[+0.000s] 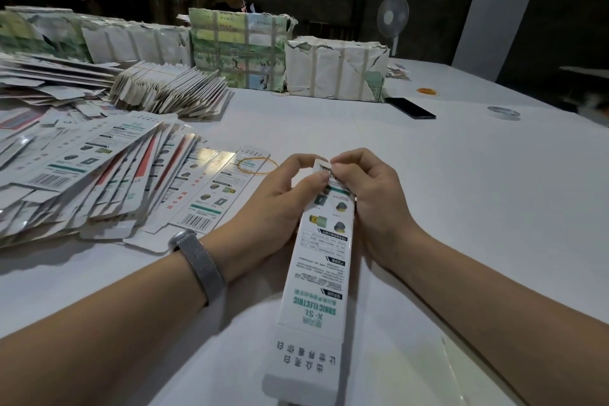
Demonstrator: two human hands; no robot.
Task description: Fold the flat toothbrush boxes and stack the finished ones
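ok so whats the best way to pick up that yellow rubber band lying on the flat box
Pinch the thin yellow rubber band loop at its near right arc, coming from the right, beside the left hand. It lies flat, part on the flat white toothbrush box, part on the table, so probably nip from above.

box (318, 277): long, white, teal print, opened up into a tube, lengthwise near-to-far at centre, far end raised off table | flat boxes (99, 171): fanned pile, left | bundled flat boxes (171, 89): far left, banded, leaning
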